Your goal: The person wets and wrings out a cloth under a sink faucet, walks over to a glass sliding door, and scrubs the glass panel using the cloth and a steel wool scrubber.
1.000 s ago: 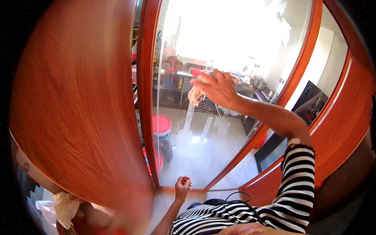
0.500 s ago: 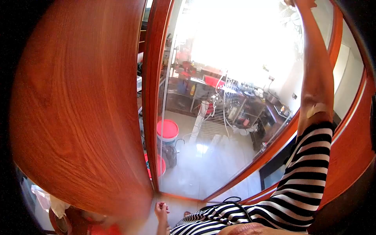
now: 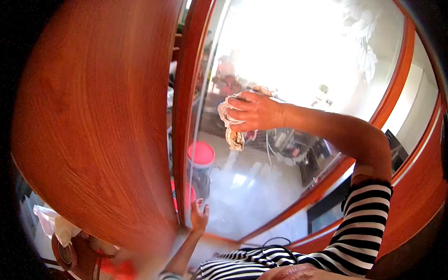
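Observation:
My right hand (image 3: 256, 112) is wrapped round a crumpled, whitish cloth (image 3: 234, 139) and presses it on the glass pane (image 3: 261, 200) of a wood-framed door. Part of the cloth hangs below the fingers, and more bunches up above them. Lower down, my left hand (image 3: 199, 218) is raised near the bottom left of the pane. Its fingers are apart and slightly bent, with nothing in them. Whether it touches the glass I cannot tell.
A large wooden panel (image 3: 102, 116) fills the left side, close to the door's red-brown frame (image 3: 186, 93). Behind the glass are a bucket with a red lid (image 3: 201, 153) and a cluttered counter. A white bag (image 3: 65, 228) hangs on a wooden chair at lower left.
My right hand has swept from the upper right down and left to the middle of the pane, bringing the cloth into view. My left hand has risen, and its fingers have opened.

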Tool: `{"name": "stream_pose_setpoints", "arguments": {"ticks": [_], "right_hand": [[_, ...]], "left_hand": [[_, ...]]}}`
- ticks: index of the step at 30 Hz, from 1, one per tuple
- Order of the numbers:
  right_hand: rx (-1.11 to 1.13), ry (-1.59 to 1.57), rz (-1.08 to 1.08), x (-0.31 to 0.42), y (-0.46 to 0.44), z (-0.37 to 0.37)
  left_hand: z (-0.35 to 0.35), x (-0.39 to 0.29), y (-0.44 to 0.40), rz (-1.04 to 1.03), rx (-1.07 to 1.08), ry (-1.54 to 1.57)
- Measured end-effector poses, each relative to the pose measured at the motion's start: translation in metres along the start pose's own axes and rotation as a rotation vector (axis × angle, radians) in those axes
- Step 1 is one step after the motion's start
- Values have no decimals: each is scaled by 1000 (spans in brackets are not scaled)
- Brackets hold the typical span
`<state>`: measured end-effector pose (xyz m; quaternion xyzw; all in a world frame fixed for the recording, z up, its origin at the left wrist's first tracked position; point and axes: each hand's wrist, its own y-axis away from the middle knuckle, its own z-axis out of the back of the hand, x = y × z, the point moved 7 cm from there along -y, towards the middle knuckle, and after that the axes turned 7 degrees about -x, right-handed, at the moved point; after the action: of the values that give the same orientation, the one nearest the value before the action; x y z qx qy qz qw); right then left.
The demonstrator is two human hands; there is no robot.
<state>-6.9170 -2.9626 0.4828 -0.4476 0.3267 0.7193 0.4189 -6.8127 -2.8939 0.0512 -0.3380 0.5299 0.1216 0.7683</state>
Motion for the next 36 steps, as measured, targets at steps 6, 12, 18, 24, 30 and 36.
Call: {"name": "stream_pose_setpoints", "arguments": {"ticks": [6, 12, 18, 24, 30, 36], "right_hand": [[-8, 742, -695, -237, 22, 84], [-140, 888, -1595, -370, 81, 214], [-122, 755, -1089, -394, 4, 147], [-47, 470, -562, -239, -46, 25], [-94, -41, -74, -85, -52, -8], [-146, 522, -562, -290, -36, 53]], "left_hand": [[16, -107, -92, -393, -218, -345], [11, -89, -112, -391, -97, -399], [9, -93, -111, -411, -150, -570], [7, -91, -113, -360, -160, -509], [12, -107, -135, -412, -237, -642], [-6, -101, -159, -481, -230, -534]]}}
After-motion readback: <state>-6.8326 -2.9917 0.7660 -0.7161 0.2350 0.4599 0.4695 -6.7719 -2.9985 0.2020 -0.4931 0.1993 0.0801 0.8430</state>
